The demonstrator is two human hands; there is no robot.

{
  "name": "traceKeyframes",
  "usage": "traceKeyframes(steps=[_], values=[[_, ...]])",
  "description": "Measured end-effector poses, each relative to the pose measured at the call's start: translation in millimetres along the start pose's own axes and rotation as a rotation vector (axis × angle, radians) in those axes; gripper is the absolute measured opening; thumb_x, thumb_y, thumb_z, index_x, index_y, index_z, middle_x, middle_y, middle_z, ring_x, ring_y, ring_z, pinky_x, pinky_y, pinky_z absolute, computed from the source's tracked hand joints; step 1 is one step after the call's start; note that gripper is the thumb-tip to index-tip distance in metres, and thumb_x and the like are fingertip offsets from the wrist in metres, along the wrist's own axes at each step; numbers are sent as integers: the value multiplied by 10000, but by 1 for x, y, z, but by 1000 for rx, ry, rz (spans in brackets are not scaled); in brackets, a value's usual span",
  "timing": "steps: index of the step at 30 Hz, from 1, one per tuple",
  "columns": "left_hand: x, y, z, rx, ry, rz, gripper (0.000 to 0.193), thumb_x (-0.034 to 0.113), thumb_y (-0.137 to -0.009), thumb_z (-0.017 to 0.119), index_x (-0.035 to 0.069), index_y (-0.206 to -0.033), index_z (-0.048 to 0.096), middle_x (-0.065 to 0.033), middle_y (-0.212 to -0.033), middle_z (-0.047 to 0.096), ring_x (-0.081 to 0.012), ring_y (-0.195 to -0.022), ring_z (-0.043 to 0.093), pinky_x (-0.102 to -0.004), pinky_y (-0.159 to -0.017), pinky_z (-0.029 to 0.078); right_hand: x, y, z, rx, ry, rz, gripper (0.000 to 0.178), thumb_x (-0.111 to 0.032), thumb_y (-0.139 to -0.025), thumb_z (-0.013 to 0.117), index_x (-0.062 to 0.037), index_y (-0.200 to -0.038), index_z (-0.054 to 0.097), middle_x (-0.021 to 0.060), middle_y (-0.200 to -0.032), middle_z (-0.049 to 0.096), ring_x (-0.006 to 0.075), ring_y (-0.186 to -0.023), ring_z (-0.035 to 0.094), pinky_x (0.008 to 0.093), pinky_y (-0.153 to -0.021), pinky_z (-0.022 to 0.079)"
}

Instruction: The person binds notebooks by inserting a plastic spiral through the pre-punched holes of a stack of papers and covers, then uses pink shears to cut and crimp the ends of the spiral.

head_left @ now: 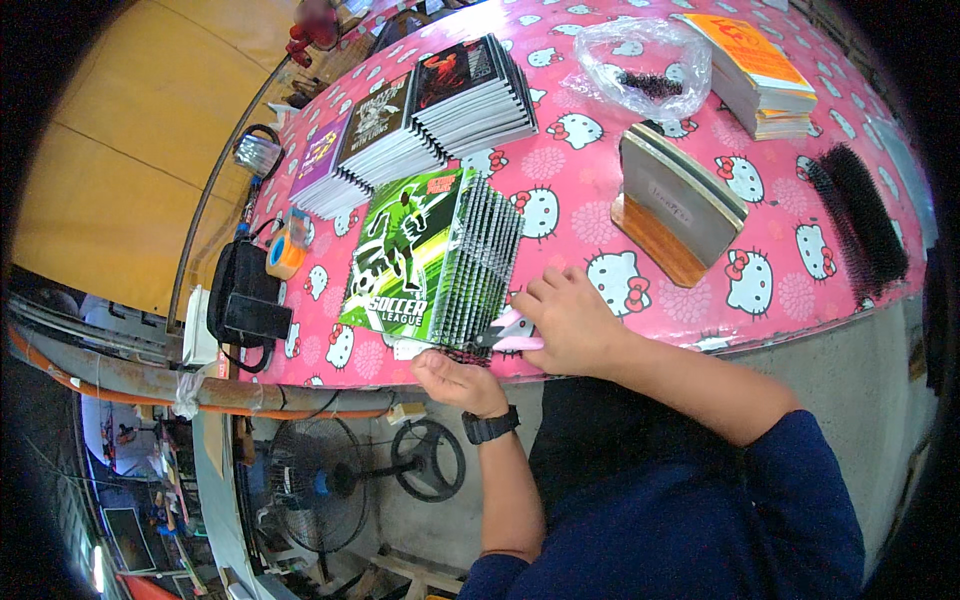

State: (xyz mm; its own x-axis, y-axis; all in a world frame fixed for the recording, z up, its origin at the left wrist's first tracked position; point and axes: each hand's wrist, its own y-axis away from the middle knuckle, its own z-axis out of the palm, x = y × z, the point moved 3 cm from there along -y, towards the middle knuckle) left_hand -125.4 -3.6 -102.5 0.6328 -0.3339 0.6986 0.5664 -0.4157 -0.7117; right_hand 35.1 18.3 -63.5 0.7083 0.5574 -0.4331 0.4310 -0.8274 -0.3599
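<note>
A stack of spiral-bound notebooks (pixel 400 255) with green soccer covers lies on the table in front of me, its black coils along the right side. My right hand (pixel 572 322) grips pliers (pixel 515 335) with pink handles. Their dark jaws are at the near end of the coils. My left hand (pixel 455 383), with a black watch on the wrist, is curled by the stack's near edge, fingers pressed together. Whatever it may pinch there is too small or hidden to tell.
Beyond stand three notebook stacks (pixel 470 95) with purple, brown and black covers. To the right are a wood-and-metal block (pixel 680 205), a plastic bag (pixel 640 75), orange-covered books (pixel 750 65) and black coils (pixel 860 220). Orange tape (pixel 287 255) and a black pouch (pixel 240 300) sit left.
</note>
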Motion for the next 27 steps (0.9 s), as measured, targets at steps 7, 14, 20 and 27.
traceKeyframes(steps=[7, 14, 20, 27], values=[[0, 0, 1, 23, 0, 32, 396, 306, -979, 342, -1, -733, 385, -76, -681, 373, -193, -628, 356, -324, -590, 329, -1, 0, 11, -28, -43, 3, 420, -274, -595, 703, -46, -931, 592, 121, -858, 587, 285, -847, 554, 393, -748, 431], [0, 1, -2, 11, -12, 50, 393, 304, -976, 354, -12, -749, 407, -83, -679, 397, -198, -627, 375, -327, -586, 340, 10, 6, 15, -134, -124, 88, 409, -266, -605, 700, -67, -947, 594, 109, -878, 596, 273, -858, 563, 386, -753, 432], [-1, 2, -1, 17, -26, 4, 391, 303, -976, 356, -3, -739, 409, -82, -678, 395, -196, -623, 377, -326, -585, 343, 7, 7, 13, 32, 18, -33, 432, -283, -602, 696, -31, -940, 603, 132, -904, 592, 270, -888, 559, 385, -822, 410], [-2, 0, 0, 25, 15, 11, 404, 324, -975, 358, 5, -731, 399, -72, -665, 384, -184, -613, 372, -324, -572, 341, 5, 2, 20, -177, -116, 94, 325, -243, -583, 696, -49, -820, 587, 109, -774, 587, 293, -767, 577, 385, -713, 442]])
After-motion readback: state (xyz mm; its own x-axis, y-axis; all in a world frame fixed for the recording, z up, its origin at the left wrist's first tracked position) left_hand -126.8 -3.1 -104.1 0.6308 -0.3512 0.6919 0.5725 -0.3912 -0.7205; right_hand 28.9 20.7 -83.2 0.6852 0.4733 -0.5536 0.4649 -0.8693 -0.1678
